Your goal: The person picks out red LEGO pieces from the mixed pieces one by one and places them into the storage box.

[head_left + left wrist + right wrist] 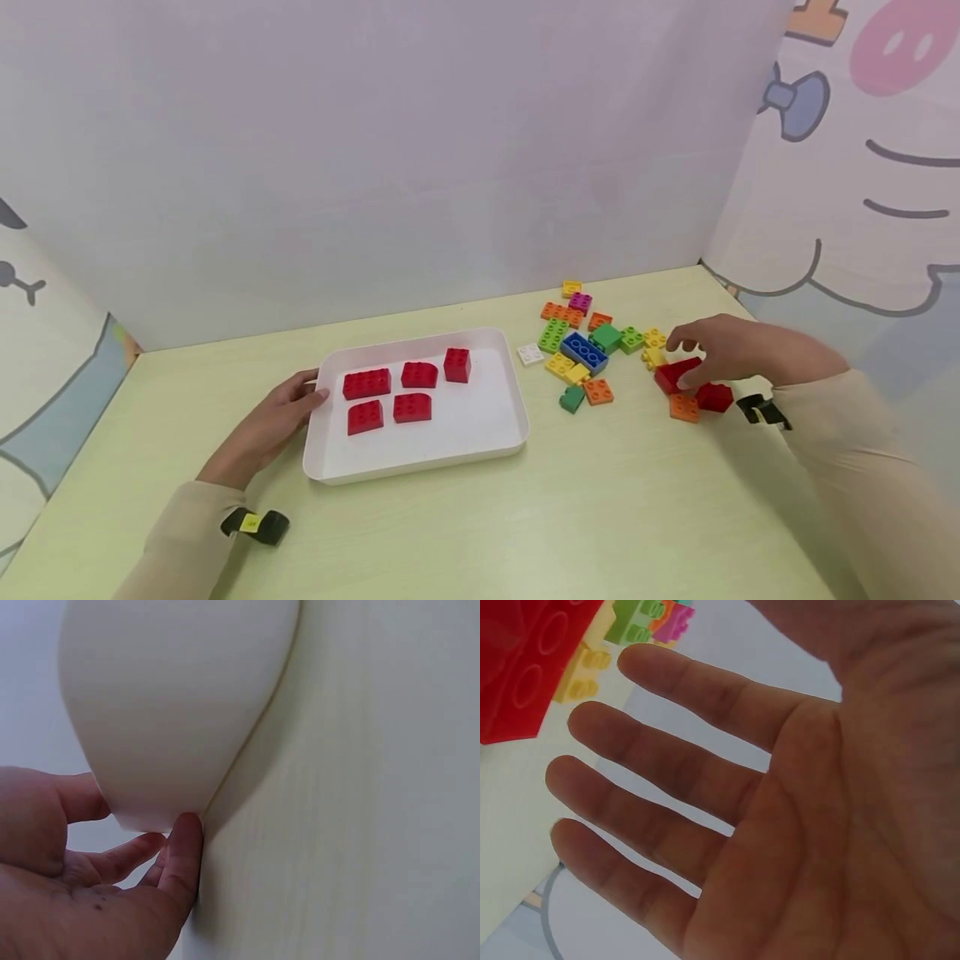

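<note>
A shallow white tray (472, 433) sits on the table, with several red bricks (367, 383) spread over its left half and middle. At the tray's left end, my left hand (272, 423) grips the wall, its thumb over the rim. In the left wrist view, fingertips (186, 838) press at the tray's lower edge beside the table. Over on the right, my right hand (731, 348) reaches down over a large red brick (667, 379), the thumb right at it. The right wrist view shows its fingers (667, 761) straight and spread, beside the red brick (525, 667).
Close by the right hand lie a second red brick (715, 397), an orange brick (684, 407) and a yellow brick (653, 358). Right of the tray is a loose pile including a blue brick (584, 352) and a white brick (529, 355). Behind stands a pale wall (420, 183).
</note>
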`<state>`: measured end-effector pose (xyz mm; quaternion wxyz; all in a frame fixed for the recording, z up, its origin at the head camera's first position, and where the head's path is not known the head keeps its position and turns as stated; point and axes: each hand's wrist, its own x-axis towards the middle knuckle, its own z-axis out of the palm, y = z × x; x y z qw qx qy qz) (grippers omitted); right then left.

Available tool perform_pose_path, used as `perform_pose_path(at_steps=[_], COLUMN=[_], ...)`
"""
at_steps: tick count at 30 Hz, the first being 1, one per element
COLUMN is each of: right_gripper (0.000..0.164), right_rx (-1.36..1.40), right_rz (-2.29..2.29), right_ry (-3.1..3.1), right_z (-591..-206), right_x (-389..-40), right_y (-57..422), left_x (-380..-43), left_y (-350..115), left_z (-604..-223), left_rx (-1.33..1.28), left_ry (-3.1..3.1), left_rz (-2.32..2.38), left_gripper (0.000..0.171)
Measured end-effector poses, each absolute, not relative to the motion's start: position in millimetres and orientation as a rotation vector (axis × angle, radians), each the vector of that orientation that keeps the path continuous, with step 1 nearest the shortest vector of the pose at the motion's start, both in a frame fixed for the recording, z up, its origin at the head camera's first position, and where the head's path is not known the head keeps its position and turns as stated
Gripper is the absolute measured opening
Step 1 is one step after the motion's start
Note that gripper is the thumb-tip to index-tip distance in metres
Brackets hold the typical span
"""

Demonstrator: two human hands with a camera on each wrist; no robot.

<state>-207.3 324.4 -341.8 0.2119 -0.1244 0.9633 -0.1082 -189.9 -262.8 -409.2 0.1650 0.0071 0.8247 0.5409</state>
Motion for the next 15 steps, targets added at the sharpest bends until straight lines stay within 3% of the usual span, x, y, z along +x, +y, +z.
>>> perform_pose_path(at_steps=[15], right_gripper=[0.049], right_rx=[-0.282], right_rz=[-0.274], right_ry=[2.637], right_z=[-358], right_x=[-215], right_y=[324], left_x=[-192], left_y=[-263], left_z=[-412], left_rx=[0.020], left_ry=[2.350], left_rz=[1.542], left_gripper=[0.060])
